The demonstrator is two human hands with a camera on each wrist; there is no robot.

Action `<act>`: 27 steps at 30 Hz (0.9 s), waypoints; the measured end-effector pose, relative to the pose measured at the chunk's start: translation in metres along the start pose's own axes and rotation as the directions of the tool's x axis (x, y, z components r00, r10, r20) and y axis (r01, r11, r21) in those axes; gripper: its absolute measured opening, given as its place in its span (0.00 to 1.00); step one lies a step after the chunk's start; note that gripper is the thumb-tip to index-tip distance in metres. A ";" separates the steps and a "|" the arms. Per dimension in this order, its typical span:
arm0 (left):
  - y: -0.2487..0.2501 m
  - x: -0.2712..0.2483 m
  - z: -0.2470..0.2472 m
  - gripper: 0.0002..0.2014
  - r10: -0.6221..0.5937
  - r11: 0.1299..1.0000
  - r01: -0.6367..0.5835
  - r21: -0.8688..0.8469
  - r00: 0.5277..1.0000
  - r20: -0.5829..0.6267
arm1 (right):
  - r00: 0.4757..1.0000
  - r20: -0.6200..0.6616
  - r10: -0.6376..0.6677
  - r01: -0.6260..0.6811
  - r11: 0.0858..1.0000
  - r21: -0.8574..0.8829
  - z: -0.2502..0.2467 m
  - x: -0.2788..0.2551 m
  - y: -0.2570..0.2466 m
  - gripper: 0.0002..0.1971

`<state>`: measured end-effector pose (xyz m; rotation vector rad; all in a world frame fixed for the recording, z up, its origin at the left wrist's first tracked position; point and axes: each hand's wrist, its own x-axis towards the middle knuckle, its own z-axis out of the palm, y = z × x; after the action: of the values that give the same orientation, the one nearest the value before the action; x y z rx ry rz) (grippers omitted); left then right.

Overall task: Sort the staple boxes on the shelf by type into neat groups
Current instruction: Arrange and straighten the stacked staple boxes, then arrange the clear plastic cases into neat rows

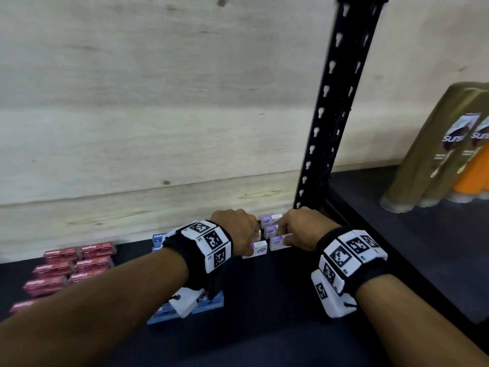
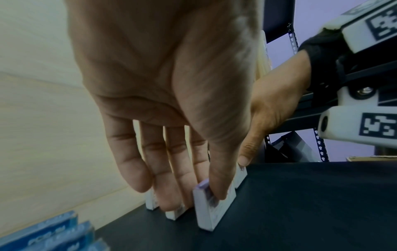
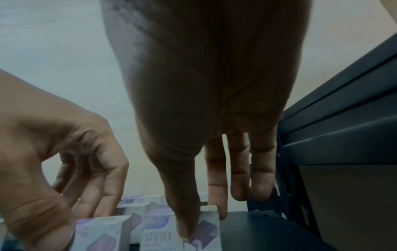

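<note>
Several small white-and-purple staple boxes (image 1: 270, 225) stand in two short rows at the back of the dark shelf (image 1: 277, 300), beside the black upright. My left hand (image 1: 252, 245) pinches the front box of the left row (image 2: 205, 210), thumb on its near face and fingers behind it. My right hand (image 1: 284, 238) pinches the front box of the right row (image 3: 206, 232) between thumb and index finger. Red staple boxes (image 1: 76, 263) lie grouped at the far left. Blue staple boxes (image 1: 185, 308) lie under my left wrist, with more (image 1: 158, 241) against the wall.
A pale plywood wall (image 1: 158, 115) backs the shelf. The perforated black upright (image 1: 325, 115) stands just right of the white boxes. Beyond it, olive and orange bottles (image 1: 444, 154) stand on the neighbouring shelf. Bare dark shelf surface lies in front of my hands.
</note>
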<state>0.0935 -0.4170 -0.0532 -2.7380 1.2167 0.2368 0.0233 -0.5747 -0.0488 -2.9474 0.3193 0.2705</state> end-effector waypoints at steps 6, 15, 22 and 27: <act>-0.001 -0.001 -0.003 0.19 0.013 1.000 -0.013 -0.015 1.000 -0.015 | 1.000 0.005 -0.008 0.008 1.000 -0.023 -0.001 -0.002 -0.003 0.12; -0.020 -0.036 -0.022 0.14 -0.025 0.998 0.020 -0.052 0.993 -0.112 | 0.998 -0.039 -0.042 0.039 0.997 -0.071 -0.023 -0.029 -0.024 0.13; -0.055 -0.109 -0.033 0.15 -0.095 0.991 0.080 -0.105 0.985 -0.146 | 0.985 -0.086 -0.151 0.141 0.984 -0.111 -0.037 -0.056 -0.082 0.14; -0.091 -0.170 -0.024 0.16 -0.148 0.981 0.128 -0.143 0.979 -0.141 | 0.967 -0.092 -0.239 0.230 0.968 -0.099 -0.031 -0.068 -0.147 0.13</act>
<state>0.0506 -0.2381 0.0098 -2.9897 1.0728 0.0996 -0.0038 -0.4255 0.0161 -3.0532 -0.0322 0.1026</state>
